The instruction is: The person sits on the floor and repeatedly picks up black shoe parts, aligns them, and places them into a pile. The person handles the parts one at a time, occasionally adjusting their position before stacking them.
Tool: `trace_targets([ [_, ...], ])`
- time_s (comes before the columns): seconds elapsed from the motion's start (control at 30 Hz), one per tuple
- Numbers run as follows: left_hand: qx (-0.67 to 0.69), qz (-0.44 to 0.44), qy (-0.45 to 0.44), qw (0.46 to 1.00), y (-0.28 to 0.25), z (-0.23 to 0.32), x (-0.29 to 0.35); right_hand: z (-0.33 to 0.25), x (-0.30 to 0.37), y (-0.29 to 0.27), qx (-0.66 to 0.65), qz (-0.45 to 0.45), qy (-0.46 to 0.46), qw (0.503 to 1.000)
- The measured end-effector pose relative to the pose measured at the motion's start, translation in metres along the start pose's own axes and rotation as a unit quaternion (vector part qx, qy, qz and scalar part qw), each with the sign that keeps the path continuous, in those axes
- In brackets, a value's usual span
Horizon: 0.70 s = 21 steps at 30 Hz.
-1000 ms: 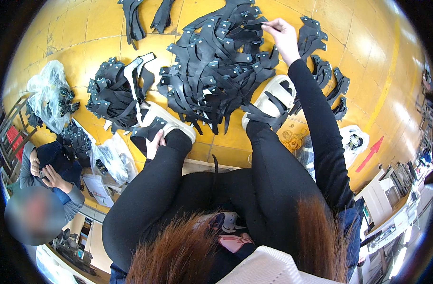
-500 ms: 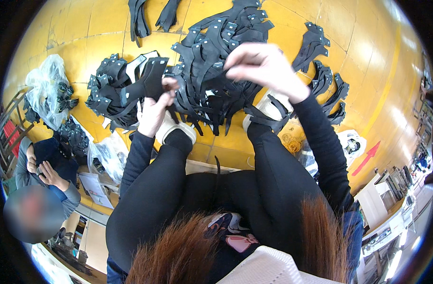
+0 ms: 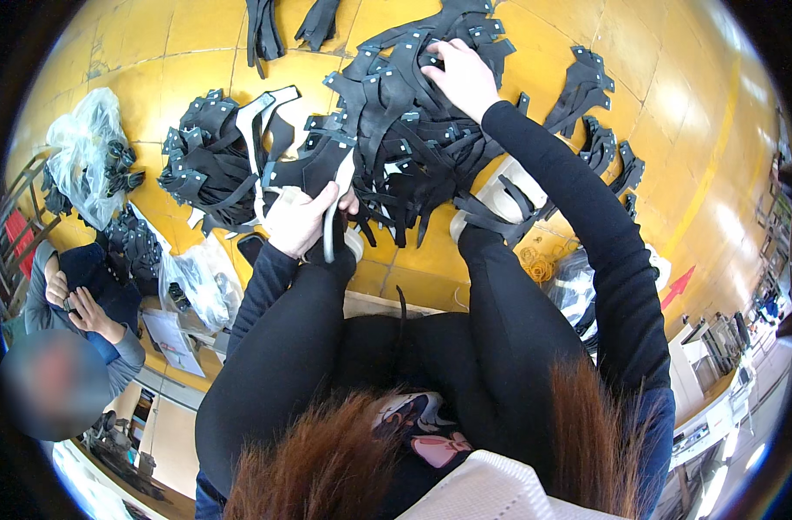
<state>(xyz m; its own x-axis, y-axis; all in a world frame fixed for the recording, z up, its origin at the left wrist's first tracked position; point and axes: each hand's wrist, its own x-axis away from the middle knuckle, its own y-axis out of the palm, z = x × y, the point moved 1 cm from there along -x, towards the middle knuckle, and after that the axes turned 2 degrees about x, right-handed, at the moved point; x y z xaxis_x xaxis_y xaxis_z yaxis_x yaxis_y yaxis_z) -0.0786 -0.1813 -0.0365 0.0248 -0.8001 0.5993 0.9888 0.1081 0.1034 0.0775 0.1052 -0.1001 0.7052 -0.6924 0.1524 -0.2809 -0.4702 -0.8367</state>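
Black pieces [image 3: 322, 165] gathered on the left, right hand [image 3: 461, 78] back over the heap [image 3: 413, 165]

Half a second ago the two hands were near each other, the right one blurred in front of the heap's middle. Now they have parted. The right has moved up to the heap's upper part, its thumb and fingers bent down over the dark strips (whether they pinch one cannot be told). The left hand [image 3: 296, 221] has dropped toward the left foot, gripping black pieces together with a white strip [image 3: 342, 186] whose pale length now faces up; at the earlier look, a broad black end stood there instead.

As a judgement, this leaves the left hand as holder and the right as the one free to work among the strips. The held pieces lie between the heap and the smaller pile [image 3: 188, 178], above the yellow floor [image 3: 422, 282]. A white sandal [image 3: 504, 204] sits just beside the heap's lower right edge.
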Motion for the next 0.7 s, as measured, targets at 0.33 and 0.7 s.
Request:
trace_targets([
  [0.33,0.362,0.016,0.044,0.931,-0.001,0.022,0.005,0.018,0.0,0.017,0.019,0.053,-0.074,0.996],
  [0.7,0.348,-0.038,0.06,0.935,0.005,0.025,0.0,0.042,0.0,-0.04,-0.171,0.092,0.065,0.979],
])
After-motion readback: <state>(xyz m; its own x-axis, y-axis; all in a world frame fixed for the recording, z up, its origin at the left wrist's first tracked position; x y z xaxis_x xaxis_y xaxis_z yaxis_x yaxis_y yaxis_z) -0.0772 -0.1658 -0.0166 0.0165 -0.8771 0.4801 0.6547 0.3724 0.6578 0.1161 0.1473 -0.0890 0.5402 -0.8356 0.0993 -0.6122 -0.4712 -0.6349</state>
